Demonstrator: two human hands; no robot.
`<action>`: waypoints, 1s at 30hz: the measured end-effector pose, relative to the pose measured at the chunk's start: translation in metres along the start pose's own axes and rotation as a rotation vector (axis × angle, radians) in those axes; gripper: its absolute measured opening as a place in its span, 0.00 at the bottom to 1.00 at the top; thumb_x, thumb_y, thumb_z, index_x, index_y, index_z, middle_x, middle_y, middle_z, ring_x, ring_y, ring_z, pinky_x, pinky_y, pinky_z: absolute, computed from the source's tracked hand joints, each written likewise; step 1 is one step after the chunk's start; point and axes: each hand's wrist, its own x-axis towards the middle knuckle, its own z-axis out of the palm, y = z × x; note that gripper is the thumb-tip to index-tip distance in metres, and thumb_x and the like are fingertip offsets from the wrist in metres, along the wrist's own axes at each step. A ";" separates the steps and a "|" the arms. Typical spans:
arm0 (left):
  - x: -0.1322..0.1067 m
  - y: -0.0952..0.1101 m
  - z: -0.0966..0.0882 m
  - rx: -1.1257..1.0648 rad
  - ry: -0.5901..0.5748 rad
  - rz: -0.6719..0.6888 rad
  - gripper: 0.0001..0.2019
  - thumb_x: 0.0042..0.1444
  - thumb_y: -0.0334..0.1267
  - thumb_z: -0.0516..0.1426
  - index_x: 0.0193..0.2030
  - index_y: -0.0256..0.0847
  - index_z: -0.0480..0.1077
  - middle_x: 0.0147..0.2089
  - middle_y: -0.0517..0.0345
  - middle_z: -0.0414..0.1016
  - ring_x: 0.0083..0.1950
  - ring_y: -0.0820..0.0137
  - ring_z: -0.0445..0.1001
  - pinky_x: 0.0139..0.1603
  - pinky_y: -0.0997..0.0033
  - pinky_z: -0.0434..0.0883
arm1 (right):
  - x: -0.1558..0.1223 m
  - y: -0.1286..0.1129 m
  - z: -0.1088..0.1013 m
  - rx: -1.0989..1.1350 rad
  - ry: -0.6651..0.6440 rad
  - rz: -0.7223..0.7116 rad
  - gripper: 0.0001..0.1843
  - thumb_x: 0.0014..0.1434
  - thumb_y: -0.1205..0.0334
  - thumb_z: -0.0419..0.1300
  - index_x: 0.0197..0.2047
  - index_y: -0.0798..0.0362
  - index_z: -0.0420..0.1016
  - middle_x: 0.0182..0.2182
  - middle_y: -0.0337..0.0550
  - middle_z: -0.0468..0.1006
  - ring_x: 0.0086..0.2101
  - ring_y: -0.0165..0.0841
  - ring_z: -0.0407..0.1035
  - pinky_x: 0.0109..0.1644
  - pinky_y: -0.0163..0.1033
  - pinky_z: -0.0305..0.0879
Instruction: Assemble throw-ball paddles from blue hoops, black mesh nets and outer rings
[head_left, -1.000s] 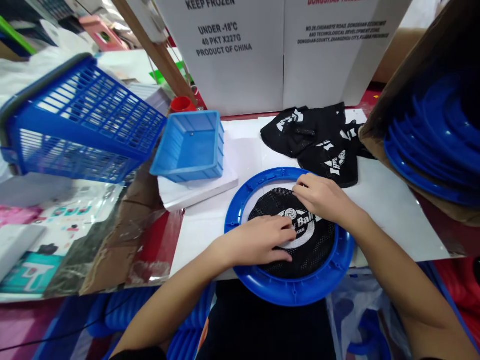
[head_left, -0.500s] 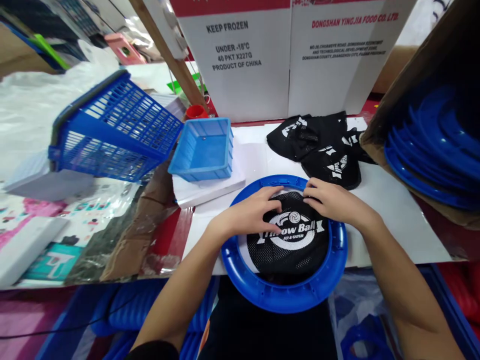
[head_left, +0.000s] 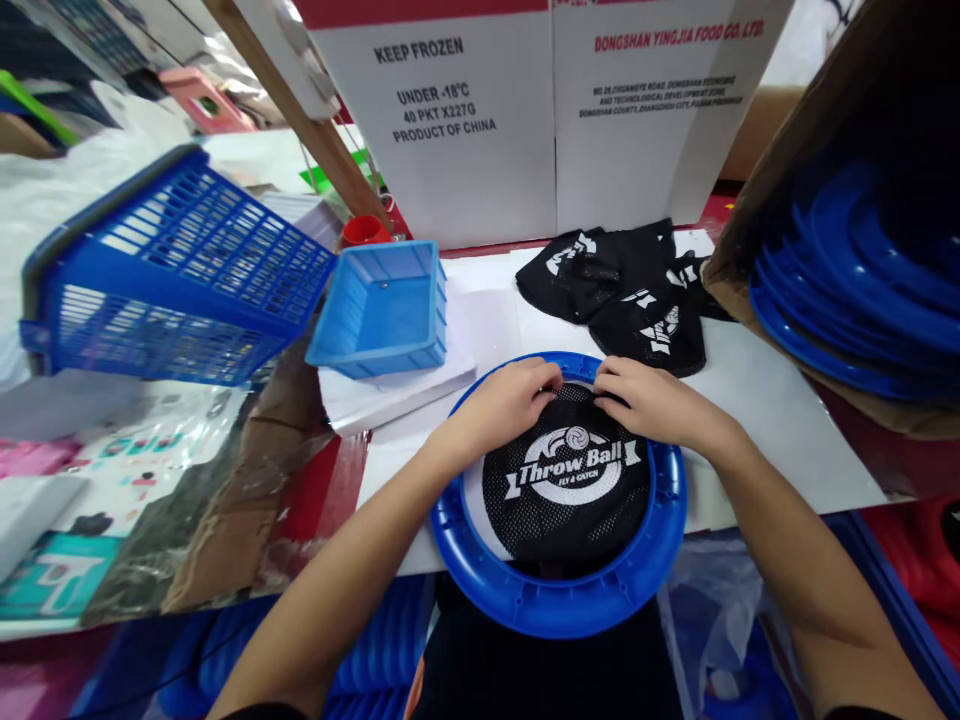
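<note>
A blue plastic ring [head_left: 559, 608] lies at the table's front edge, overhanging it slightly. Inside it is a round black mesh cloth [head_left: 581, 525] printed "Throw Ball" in white, with a gap between cloth and ring at the left. My left hand [head_left: 510, 402] rests over the ring's upper left, fingers closed on the mesh's top edge. At the upper right, my right hand [head_left: 643, 400] has its bent fingers pinched on the same edge, a short distance from the left. The fingertips partly hide that edge. More black mesh cloths [head_left: 652, 335] lie in a pile behind the ring.
A light blue tray [head_left: 382, 315] sits on a white stack [head_left: 405, 395] to the left, with a blue basket [head_left: 187, 270] tilted beyond it. A white carton [head_left: 495, 190] stands behind. On the right, an open box holds several blue rings [head_left: 840, 340].
My left hand has moved from over the printed mesh up to its top edge, fingers closing there. My right hand stays at the upper right. The view has shifted slightly right.
</note>
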 end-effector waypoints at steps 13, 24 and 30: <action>-0.039 0.027 -0.012 0.247 -0.183 0.238 0.17 0.62 0.53 0.65 0.43 0.39 0.74 0.47 0.50 0.73 0.44 0.61 0.74 0.43 0.60 0.74 | 0.004 0.005 0.007 0.036 0.072 -0.037 0.09 0.71 0.62 0.57 0.42 0.52 0.78 0.47 0.50 0.75 0.47 0.42 0.72 0.48 0.46 0.71; -0.044 0.014 -0.018 0.139 -0.432 0.102 0.19 0.47 0.43 0.74 0.39 0.41 0.72 0.47 0.54 0.71 0.48 0.59 0.71 0.49 0.60 0.70 | 0.004 0.005 0.011 -0.049 0.065 -0.056 0.12 0.73 0.58 0.56 0.41 0.52 0.78 0.47 0.50 0.74 0.48 0.42 0.71 0.43 0.43 0.67; -0.041 0.012 -0.025 0.082 -0.386 0.106 0.13 0.59 0.44 0.67 0.45 0.41 0.73 0.49 0.53 0.71 0.51 0.59 0.71 0.54 0.58 0.70 | 0.005 0.007 0.012 -0.054 0.082 -0.078 0.09 0.71 0.60 0.58 0.42 0.51 0.79 0.48 0.50 0.74 0.49 0.43 0.70 0.43 0.43 0.67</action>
